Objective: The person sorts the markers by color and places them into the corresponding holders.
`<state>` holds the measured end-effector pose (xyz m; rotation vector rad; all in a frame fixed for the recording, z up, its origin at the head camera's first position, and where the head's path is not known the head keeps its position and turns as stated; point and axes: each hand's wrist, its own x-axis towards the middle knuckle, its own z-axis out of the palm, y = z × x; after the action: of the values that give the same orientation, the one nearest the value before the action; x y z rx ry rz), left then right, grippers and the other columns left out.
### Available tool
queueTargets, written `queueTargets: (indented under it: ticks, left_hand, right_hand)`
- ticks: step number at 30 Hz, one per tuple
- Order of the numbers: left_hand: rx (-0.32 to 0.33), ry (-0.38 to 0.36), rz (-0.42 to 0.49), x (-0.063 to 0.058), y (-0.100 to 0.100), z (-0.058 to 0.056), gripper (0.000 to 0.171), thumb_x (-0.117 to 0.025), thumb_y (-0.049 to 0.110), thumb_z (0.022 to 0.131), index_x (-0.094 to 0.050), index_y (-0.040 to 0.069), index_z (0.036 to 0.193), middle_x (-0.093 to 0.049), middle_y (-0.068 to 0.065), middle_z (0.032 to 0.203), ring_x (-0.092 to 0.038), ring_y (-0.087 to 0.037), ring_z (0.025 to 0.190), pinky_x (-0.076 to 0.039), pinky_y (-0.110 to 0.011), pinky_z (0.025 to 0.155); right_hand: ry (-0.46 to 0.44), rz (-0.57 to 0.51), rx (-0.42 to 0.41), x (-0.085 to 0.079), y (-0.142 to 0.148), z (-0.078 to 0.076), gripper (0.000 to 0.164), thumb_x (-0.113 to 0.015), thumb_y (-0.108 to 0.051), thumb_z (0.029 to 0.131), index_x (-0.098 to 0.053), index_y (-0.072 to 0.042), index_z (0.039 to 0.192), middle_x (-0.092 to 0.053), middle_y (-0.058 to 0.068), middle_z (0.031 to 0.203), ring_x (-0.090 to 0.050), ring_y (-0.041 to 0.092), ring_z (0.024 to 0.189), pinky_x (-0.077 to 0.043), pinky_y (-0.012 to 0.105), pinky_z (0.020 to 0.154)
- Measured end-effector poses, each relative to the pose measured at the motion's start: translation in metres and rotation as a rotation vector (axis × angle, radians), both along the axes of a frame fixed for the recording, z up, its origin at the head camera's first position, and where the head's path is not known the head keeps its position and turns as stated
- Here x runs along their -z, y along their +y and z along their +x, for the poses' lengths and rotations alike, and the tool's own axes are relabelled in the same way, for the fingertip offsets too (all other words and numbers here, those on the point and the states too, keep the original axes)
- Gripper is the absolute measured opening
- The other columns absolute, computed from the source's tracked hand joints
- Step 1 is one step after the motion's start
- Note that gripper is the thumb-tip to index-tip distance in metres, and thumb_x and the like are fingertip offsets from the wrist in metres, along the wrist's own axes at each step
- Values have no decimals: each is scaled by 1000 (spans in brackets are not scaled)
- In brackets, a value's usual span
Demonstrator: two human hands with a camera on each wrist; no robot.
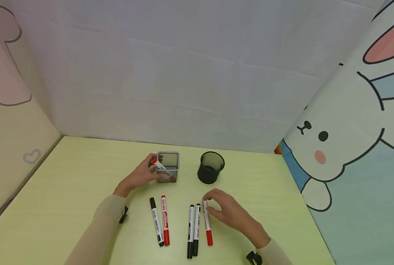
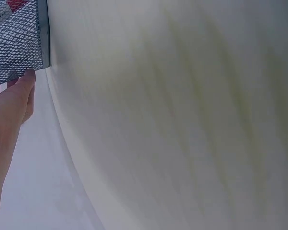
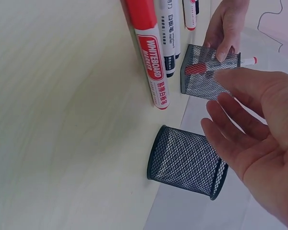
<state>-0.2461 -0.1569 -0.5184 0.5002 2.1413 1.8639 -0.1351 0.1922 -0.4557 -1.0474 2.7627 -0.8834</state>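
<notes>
With its thumb on the front and its fingers behind, my left hand (image 1: 139, 176) grips a square silver mesh pen holder (image 1: 173, 167). A red whiteboard marker (image 3: 196, 68) leans inside that holder, its end rising above the rim. My right hand (image 1: 230, 210) hovers over the far end of another red whiteboard marker (image 1: 209, 235) lying on the table. In the right wrist view its fingers are loosely bent, apart from that marker, and nothing is between them. Two black markers (image 1: 190, 230) lie side by side just left of it.
A round black mesh pen holder (image 1: 207, 175) stands upright at the back, right of the square one. Nearer the left forearm lie a black marker (image 1: 157, 222) and a red marker (image 1: 165, 221). A white backdrop (image 1: 170, 92) rises behind the pale yellow table (image 1: 67, 191).
</notes>
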Motion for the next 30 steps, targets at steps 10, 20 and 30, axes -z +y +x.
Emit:
queueTargets:
  ticks: [10,20,30]
  left_hand:
    - [5,-17,11,0,1,1,81,-86,11,85,-32,1,145,-42,-23,150,-33,-43,148,-36,-54,116]
    - [-1,-29,-14,-3,3,4,80,-84,10,86,-32,2,146,-42,-23,152,-34,-46,147,-32,-59,117]
    - [11,-32,2,-3,5,3,79,-84,10,87,-32,3,146,-42,-21,153,-34,-45,147,-33,-59,117]
  right_hand:
    - [-96,134,-25,5,6,7,28,-76,-4,92,-67,-9,118,-66,-1,123,-62,17,115,-54,36,100]
    - [-103,197,-82,15,10,11,23,-76,-3,93,-69,-11,113,-64,-2,119,-60,15,115,-53,31,99]
    - [68,269,-211,21,12,14,26,-79,3,86,-73,-12,107,-67,-1,115,-60,15,113,-53,25,98]
